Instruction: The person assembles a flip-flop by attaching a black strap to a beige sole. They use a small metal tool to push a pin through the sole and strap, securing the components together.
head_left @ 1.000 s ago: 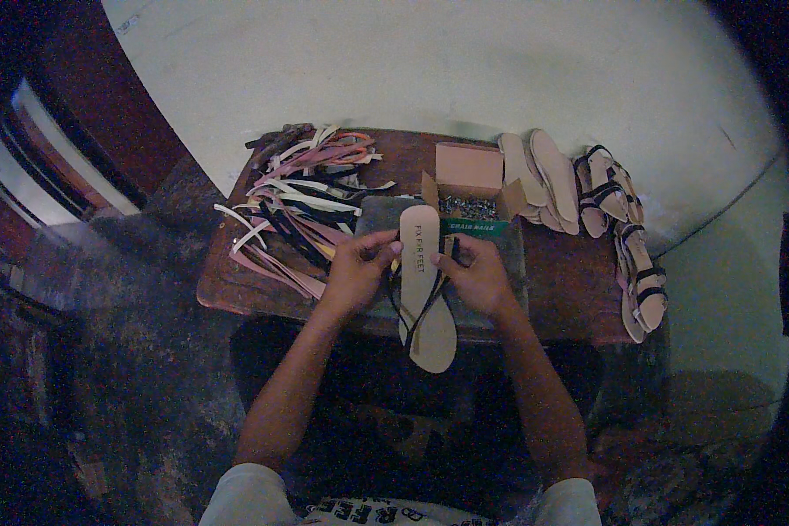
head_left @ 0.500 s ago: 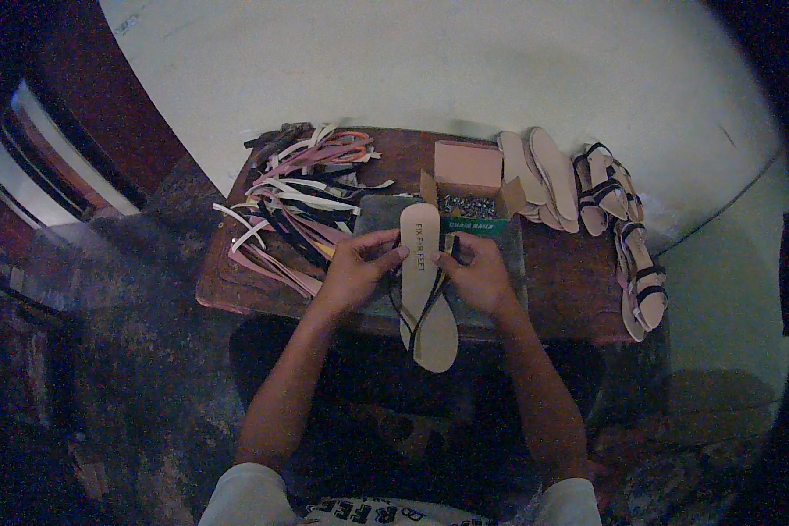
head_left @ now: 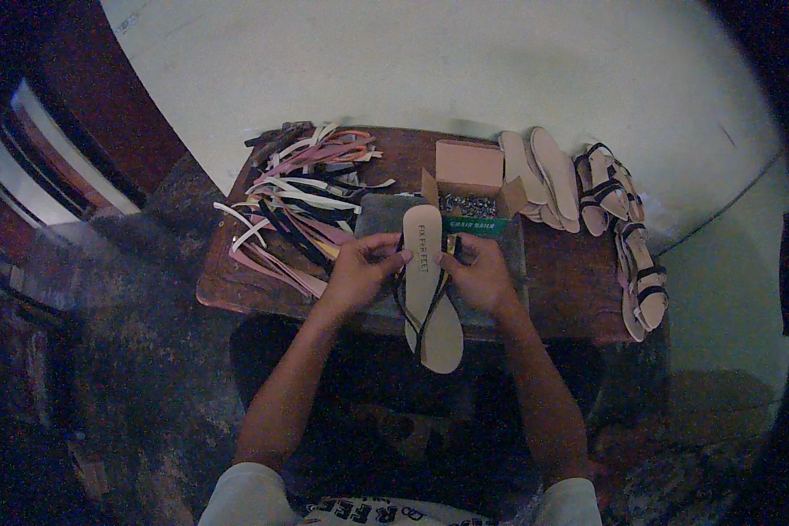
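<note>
A beige sandal sole (head_left: 423, 285) with printed lettering is held over the near edge of the table, its wider end pointing toward me. A thin black strap (head_left: 434, 298) runs in a V over the sole, meeting near the wide end. My left hand (head_left: 366, 272) pinches the strap and the sole's left edge between thumb and fingers. On the opposite edge, my right hand (head_left: 478, 272) grips the strap's other side, thumb on the sole. The fingertips behind the sole are hidden.
Beneath the sandal lies a dark grey slab (head_left: 381, 210) on the wooden table (head_left: 565, 298). Behind it stands an open box (head_left: 467, 223) of small metal nails. Loose strips (head_left: 311, 197) in several colours lie left. Beige soles (head_left: 552, 175) and finished strapped sandals (head_left: 644, 272) line the right side.
The sandal has shifted slightly right and turned a little in my hands. The black strap's join now lies more over the middle of the wide end. Both hands keep their hold.
</note>
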Demonstrator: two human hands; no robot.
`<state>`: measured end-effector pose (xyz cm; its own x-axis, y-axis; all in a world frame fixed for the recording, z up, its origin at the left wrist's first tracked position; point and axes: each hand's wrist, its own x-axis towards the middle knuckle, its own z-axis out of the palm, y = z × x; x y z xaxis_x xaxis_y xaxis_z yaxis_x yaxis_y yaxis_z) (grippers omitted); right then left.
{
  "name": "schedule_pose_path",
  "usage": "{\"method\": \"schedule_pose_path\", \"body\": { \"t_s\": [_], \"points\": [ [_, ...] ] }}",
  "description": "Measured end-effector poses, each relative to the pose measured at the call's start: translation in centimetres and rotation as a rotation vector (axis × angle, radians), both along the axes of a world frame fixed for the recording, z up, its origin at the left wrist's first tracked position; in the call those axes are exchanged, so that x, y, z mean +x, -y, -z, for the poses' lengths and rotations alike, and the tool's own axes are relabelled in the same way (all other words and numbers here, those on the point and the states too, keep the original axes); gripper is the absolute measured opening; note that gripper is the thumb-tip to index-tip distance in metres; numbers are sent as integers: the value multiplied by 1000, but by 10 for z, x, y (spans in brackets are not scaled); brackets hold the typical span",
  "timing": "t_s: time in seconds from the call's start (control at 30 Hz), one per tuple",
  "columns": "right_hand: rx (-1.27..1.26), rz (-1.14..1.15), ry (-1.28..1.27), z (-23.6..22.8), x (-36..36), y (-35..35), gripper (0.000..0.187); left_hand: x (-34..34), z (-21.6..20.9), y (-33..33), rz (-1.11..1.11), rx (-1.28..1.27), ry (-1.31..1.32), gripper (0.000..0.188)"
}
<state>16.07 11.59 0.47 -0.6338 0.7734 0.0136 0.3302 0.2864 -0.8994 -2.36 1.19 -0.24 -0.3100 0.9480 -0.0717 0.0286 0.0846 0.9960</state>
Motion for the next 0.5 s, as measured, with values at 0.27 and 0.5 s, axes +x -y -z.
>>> {"method": "schedule_pose_path", "body": {
  "t_s": [0.27, 0.5],
  "points": [
    [6, -12, -2, 6, 0, -3, 17, -1, -2, 2, 66, -12, -117, 31],
    [57, -7, 31, 4, -1, -3, 18, 4, -14, 4, 88, -43, -88, 31]
  ]
}}
